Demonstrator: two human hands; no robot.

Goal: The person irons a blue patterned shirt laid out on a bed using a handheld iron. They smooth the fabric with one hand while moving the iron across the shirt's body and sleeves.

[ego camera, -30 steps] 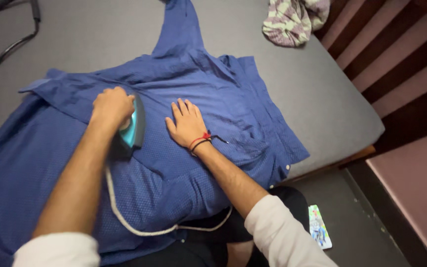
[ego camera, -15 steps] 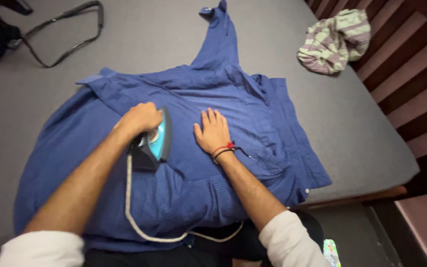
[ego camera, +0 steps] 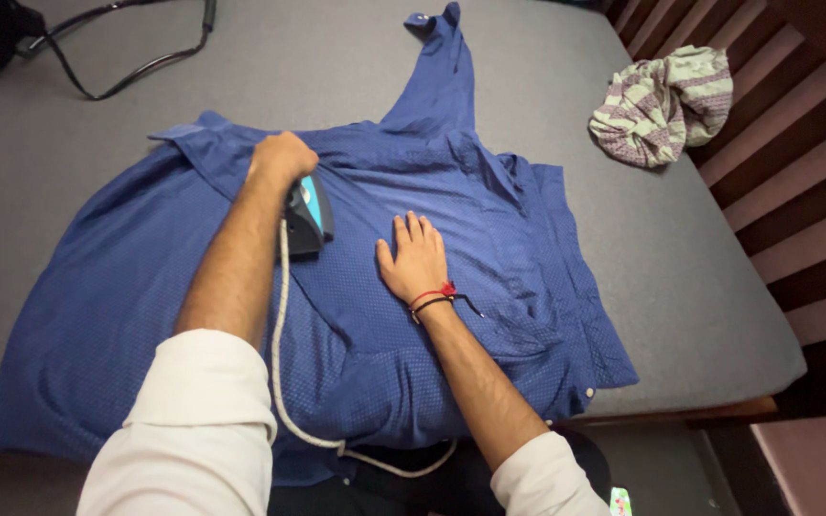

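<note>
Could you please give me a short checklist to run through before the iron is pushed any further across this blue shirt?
1. Left hand firmly closed around the iron: ok.
2. Right hand flat on the blue shirt, beside the iron and not touching it: ok.
3. White cord clear of the iron's sole: ok; it trails back along the left forearm and off the near edge.
4. Cloth under the iron smooth: cannot tell; the hand and iron hide it.
5. Striped cloth out of the way: ok; it lies apart on the grey surface.
6. Iron's heat setting: cannot tell.
</note>
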